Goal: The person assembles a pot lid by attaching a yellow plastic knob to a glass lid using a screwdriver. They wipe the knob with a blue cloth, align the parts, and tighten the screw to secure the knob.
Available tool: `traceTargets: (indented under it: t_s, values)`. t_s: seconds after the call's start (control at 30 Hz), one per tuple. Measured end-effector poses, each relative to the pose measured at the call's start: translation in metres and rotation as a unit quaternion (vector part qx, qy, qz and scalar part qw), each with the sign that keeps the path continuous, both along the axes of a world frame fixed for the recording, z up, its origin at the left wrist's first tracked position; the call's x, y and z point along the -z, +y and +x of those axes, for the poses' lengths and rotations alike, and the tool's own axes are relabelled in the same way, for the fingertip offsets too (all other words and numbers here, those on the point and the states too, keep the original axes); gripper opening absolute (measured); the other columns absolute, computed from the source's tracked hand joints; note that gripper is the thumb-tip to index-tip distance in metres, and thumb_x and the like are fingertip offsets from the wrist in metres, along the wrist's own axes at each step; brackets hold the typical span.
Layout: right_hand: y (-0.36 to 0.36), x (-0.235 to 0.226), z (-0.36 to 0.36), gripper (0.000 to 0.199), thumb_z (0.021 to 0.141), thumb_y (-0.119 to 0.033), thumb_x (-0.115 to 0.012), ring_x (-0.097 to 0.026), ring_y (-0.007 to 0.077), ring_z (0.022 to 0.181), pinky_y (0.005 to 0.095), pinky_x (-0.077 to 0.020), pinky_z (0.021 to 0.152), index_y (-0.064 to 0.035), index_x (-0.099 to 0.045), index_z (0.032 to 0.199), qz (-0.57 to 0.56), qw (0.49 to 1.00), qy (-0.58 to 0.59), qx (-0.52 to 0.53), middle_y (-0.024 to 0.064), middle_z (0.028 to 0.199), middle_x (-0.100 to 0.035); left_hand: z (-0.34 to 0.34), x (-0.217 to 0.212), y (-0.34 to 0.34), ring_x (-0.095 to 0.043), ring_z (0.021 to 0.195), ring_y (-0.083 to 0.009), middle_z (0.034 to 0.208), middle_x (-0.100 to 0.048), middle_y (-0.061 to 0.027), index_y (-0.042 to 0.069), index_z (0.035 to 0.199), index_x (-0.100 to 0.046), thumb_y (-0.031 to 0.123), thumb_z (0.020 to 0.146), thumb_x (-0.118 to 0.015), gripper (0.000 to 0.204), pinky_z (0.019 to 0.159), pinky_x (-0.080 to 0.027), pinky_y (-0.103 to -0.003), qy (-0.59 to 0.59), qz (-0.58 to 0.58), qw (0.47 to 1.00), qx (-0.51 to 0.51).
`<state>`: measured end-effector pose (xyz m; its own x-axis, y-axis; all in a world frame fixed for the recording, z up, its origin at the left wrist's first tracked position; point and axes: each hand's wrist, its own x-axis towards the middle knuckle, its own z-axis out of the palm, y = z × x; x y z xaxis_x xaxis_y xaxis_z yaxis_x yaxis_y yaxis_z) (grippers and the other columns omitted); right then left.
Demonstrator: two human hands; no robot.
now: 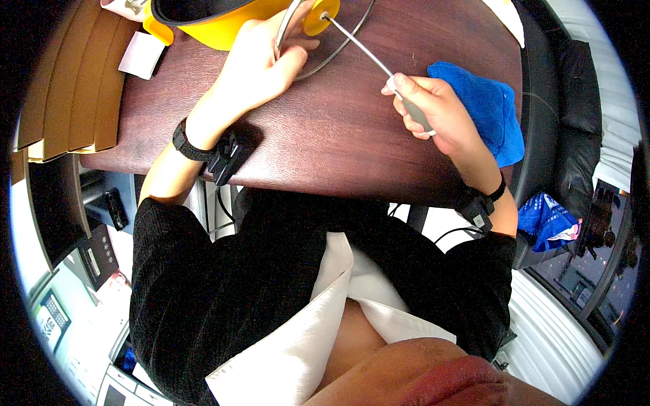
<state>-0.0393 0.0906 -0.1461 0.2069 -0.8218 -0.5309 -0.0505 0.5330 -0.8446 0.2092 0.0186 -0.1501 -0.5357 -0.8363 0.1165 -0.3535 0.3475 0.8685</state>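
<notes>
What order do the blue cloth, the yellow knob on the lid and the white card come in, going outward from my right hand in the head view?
From the right hand:
1. Blue cloth, just beside it on the right.
2. Yellow knob, up-left at the lid.
3. White card, far left.

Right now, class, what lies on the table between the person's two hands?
In the head view, only bare dark wood table lies between the left hand and right hand; the screwdriver shaft crosses above to the lid.
</notes>
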Motion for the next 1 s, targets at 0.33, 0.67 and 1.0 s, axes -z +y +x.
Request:
traceTargets:
  t_s: [0.33,0.67,1.0]
  values:
    - [0.01,0.01,0.007,0.041,0.09,-0.043,-0.047,-0.037,0.0045,0.039,0.018,-0.025,0.032,-0.0031,-0.054,0.095,0.13,0.976,-0.176,0.015,-0.0005,0.065,-0.045,-0.005,0.002,0.002,-0.065,0.084,-0.0205,0.1,-0.062,-0.0187,-0.003,0.129,-0.037,-0.001,0.073,-0.038,0.056,0.064,-0.051,-0.027,0.035,-0.056,0.998,-0.001]
    - [0.019,0.016,0.014,0.039,0.091,-0.041,-0.044,-0.036,0.0044,0.04,0.0184,-0.0257,0.033,-0.0026,-0.053,0.095,0.117,0.976,-0.183,0.027,-0.0007,0.064,-0.045,-0.007,-0.006,0.005,-0.062,0.068,-0.0158,0.091,-0.065,-0.0158,0.0,0.128,-0.04,0.001,0.073,-0.04,0.055,0.063,-0.049,-0.026,0.019,-0.057,0.998,-0.016]
    - [0.012,0.0,-0.005,0.028,0.078,-0.03,-0.065,-0.057,0.0192,0.061,0.0277,-0.0433,0.056,-0.0023,-0.063,0.084,-0.324,0.873,0.362,-0.024,0.0091,0.071,-0.059,0.001,0.006,-0.005,-0.061,0.094,-0.0206,0.12,-0.052,-0.0133,0.0,0.129,-0.038,-0.002,0.077,-0.036,0.052,0.074,-0.047,-0.025,0.12,0.06,0.991,-0.011]
